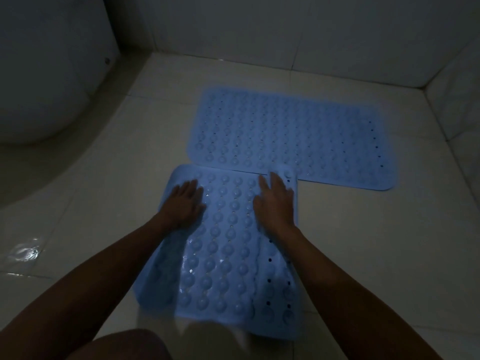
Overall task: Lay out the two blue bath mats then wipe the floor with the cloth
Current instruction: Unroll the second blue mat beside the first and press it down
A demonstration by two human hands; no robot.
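Note:
Two blue bath mats with round bumps and small holes lie on the pale tiled floor. The far mat (293,136) lies flat, its long side running left to right. The near mat (226,255) runs away from me, and its far edge meets the far mat's near edge. My left hand (183,203) rests palm down on the near mat's far left part, fingers spread. My right hand (276,203) presses flat on its far right part, fingertips near the far right corner. No cloth is in view.
A white toilet base (52,81) bulges in at the upper left. Tiled walls (285,35) close the back and right, meeting in a corner at the upper right. A wet patch (26,252) glints on the floor at the left. My knee (124,344) shows at the bottom.

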